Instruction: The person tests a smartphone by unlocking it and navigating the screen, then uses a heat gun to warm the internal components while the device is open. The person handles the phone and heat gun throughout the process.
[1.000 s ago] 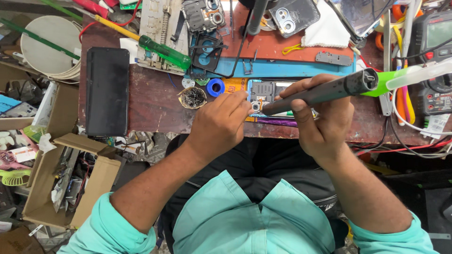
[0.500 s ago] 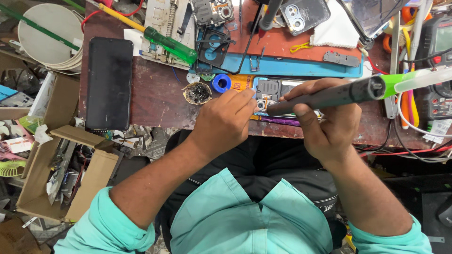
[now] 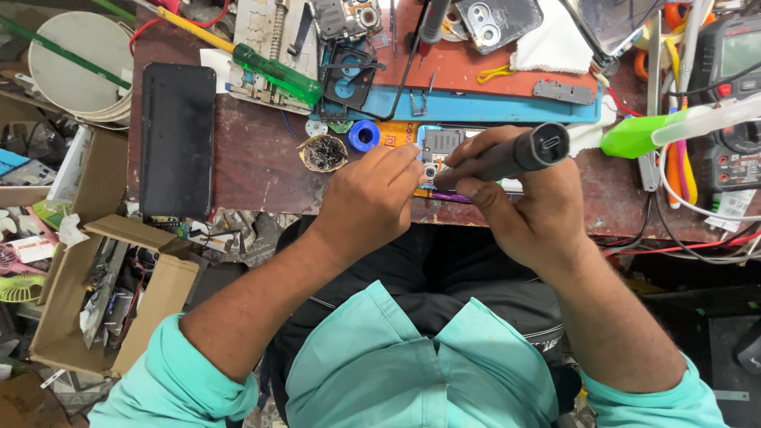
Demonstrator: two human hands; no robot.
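Right hand [image 3: 527,208] grips a dark cylindrical electric screwdriver [image 3: 507,158], tip on the opened phone's circuit board [image 3: 438,150] at the bench edge — as a moment ago. Left hand [image 3: 366,202] fingers pinch narrowly beside the board, still steadying it.

A dark cylindrical tool [image 3: 507,157] is gripped in the right hand [image 3: 529,208] and aimed at an opened phone [image 3: 438,150] on the surface [image 3: 261,162]. The phone is touched by the left hand [image 3: 371,198]. A blue ring [image 3: 364,135] is seen just beside it.
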